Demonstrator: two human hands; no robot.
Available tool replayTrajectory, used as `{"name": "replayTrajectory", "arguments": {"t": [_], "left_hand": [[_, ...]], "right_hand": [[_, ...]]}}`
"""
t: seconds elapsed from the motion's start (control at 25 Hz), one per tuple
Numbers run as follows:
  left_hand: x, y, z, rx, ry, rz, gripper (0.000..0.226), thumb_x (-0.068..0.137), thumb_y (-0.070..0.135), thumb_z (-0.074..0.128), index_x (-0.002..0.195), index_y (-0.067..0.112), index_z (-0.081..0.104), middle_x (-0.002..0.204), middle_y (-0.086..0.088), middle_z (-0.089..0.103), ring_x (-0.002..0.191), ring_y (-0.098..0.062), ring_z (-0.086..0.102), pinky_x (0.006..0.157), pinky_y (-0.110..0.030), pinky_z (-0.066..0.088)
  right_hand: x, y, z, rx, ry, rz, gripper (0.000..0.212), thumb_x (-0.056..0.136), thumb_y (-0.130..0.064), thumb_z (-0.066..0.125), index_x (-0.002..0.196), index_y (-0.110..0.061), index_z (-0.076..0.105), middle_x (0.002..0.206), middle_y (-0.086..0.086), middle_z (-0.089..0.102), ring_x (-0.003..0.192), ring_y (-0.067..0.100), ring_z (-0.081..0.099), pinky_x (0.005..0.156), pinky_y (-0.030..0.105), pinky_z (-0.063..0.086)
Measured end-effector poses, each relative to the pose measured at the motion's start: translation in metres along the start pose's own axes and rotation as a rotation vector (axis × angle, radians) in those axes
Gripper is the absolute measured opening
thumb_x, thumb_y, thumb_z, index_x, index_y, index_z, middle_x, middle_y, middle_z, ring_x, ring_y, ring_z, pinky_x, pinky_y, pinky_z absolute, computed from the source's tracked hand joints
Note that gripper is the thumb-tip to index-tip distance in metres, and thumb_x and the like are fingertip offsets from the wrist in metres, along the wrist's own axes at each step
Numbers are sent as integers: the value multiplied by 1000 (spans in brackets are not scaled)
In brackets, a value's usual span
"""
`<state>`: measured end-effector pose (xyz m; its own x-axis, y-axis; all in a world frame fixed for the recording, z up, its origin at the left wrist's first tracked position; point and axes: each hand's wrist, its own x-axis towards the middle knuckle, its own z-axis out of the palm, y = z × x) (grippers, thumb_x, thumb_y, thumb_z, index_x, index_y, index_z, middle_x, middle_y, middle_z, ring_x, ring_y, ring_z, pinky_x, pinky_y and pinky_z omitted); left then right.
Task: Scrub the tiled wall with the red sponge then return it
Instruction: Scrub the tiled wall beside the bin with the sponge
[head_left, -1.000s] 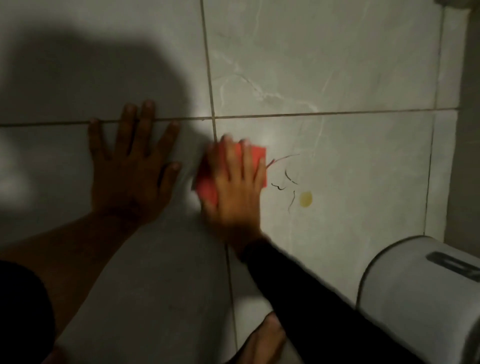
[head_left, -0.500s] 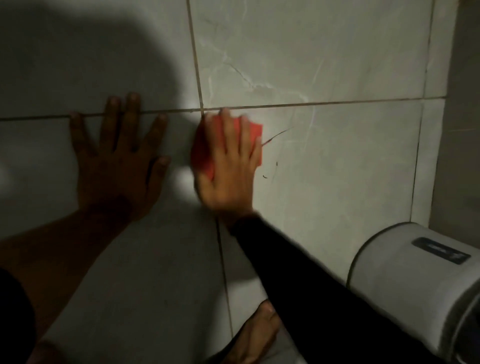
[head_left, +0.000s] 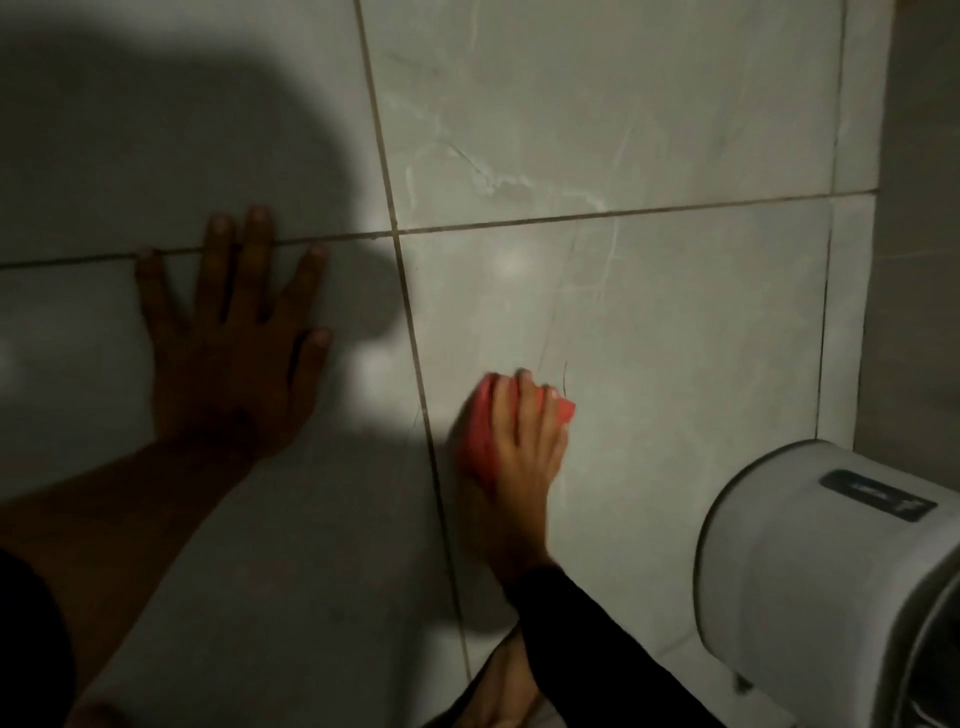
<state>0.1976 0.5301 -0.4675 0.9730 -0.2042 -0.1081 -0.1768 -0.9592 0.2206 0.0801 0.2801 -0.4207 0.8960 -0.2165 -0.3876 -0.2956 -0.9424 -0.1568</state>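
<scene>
Head view: scrubbing under way
Right hand (head_left: 522, 457): fingers pressed over red sponge (head_left: 483, 431), flat on tiled wall (head_left: 649, 130)
Left hand (head_left: 234, 353): spread, bracing on the wall
Left to do: thin dark mark (head_left: 565, 376) above sponge; return not begun

No text can be read. A dark label (head_left: 877, 502) sits on top of the pale rounded dispenser (head_left: 810, 582) at the lower right of the tiled wall (head_left: 649, 130); its light markings are too small and blurred to make out.
</scene>
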Motion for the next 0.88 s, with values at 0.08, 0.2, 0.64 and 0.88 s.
{"name": "replayTrajectory", "arguments": {"t": [0.08,0.2,0.64,0.88], "left_hand": [[1,2,2,18,9,6,72,105,54,29,174,34,17,184,-10,3,166,-22,-14,126,-70,-7],[1,0,7,35,5,6,73,105,54,29,174,35,17,184,-9,2,168,-25,-10,126,-71,-6],[1,0,0,8,7,24,72,106,52,29,174,30,22,184,-12,3,171,-34,-3,125,-75,-3],[2,2,0,11,-7,13,72,105,52,29,173,31,20,184,-11,3,170,-38,4,125,-76,-1]], "right_hand": [[26,24,-13,110,14,154,90,93,-50,42,173,-17,17,182,8,2,168,42,-2,132,71,6],[104,-22,-28,148,226,192,90,92,-53,47,172,-17,25,181,12,19,168,43,10,132,69,7],[139,-43,-44,76,227,-41,90,85,-45,60,168,-19,37,178,13,30,165,45,19,131,69,11],[172,-37,-55,26,177,-321,87,87,-42,61,168,-20,38,176,13,34,165,44,22,133,63,14]]}}
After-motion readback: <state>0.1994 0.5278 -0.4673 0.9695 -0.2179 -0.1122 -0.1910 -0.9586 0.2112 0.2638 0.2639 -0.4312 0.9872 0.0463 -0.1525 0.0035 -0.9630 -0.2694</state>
